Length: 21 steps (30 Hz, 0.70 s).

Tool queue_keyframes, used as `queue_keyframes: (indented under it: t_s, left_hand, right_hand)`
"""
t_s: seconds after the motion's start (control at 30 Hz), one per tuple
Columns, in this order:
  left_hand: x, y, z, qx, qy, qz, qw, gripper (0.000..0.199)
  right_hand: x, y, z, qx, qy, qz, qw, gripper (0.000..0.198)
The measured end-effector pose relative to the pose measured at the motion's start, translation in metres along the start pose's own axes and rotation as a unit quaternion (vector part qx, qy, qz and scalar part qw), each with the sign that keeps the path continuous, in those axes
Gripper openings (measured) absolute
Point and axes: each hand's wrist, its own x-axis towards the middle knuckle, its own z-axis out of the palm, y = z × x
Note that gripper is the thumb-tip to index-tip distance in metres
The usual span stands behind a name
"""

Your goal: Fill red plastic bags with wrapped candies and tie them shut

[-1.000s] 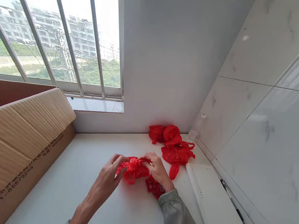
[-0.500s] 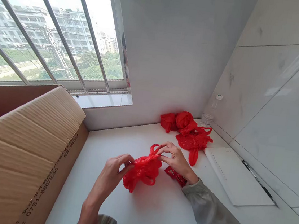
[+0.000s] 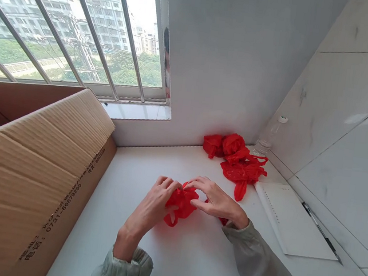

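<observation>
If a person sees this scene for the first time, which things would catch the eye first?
Probably the bright red plastic bag between the left hand and right hand, in the lower middle. Next come more red bags heaped toward the back of the white table, and the large open cardboard box at the left, near the barred window.

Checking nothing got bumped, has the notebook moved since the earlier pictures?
No, the notebook keeps its place beside the tiled wall; only the camera's view has shifted.
</observation>
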Motion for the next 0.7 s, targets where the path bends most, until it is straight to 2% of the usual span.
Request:
queue_keyframes:
  t_s: [0.1,0.2,0.3,0.43,0.57,0.7]
  left_hand:
    - [0.001,-0.007,0.004,0.015,0.007,-0.005,1.000,0.013]
    - [-0.001,-0.013,-0.001,0.017,0.025,-0.014,0.999,0.009]
    - [-0.006,-0.018,-0.012,-0.008,0.060,-0.036,0.998,0.009]
    - [-0.015,-0.029,-0.026,-0.084,0.127,-0.065,0.986,0.012]
    - [-0.020,-0.044,-0.032,-0.177,0.189,-0.090,0.962,0.020]
    - [-0.019,-0.055,-0.027,-0.255,0.244,-0.115,0.928,0.025]
  right_hand:
    - [0.014,-0.007,0.010,-0.035,0.038,0.026,0.998,0.024]
    - [0.034,-0.014,0.023,-0.063,0.064,0.039,0.995,0.005]
    - [0.046,-0.017,0.027,-0.045,0.082,0.042,0.995,0.010]
    - [0.044,-0.009,0.015,-0.003,0.135,0.068,0.989,0.010]
    - [0.040,0.006,-0.001,0.023,0.196,0.109,0.974,0.013]
    - [0.040,0.014,-0.004,0.046,0.219,0.125,0.967,0.014]
